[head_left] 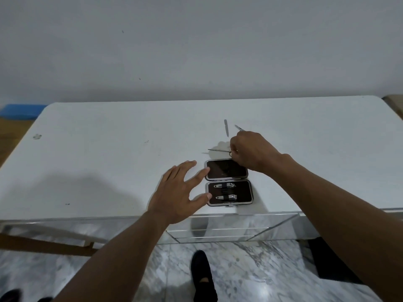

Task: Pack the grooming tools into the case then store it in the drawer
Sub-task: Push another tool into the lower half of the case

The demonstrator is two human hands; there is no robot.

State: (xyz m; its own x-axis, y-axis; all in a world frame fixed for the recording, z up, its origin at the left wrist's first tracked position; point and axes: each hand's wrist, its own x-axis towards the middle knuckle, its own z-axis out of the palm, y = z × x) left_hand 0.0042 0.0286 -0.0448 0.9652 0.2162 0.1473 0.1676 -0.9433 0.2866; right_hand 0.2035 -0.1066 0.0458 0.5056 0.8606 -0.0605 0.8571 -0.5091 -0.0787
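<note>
The right hand (250, 149) pinches small scissors (219, 150) above the open case (228, 183) on the white bench (109, 149); the left hand (178, 192), fingers spread, touches the case's edge.

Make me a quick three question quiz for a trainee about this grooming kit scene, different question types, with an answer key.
1. True or false: the black rectangular hinged case on the white table lies open.
2. How many silver metal nail clippers sit strapped in the case's near half?
A) one B) two C) four
3. Fill in: the right hand grips the small silver scissors just beyond the case's ____ half.

Key
1. True. The left hand rests spread beside it.
2. B.
3. Far. The slim grey nail file and the thin metal tool beside it lie loose on the table farther back.
</note>
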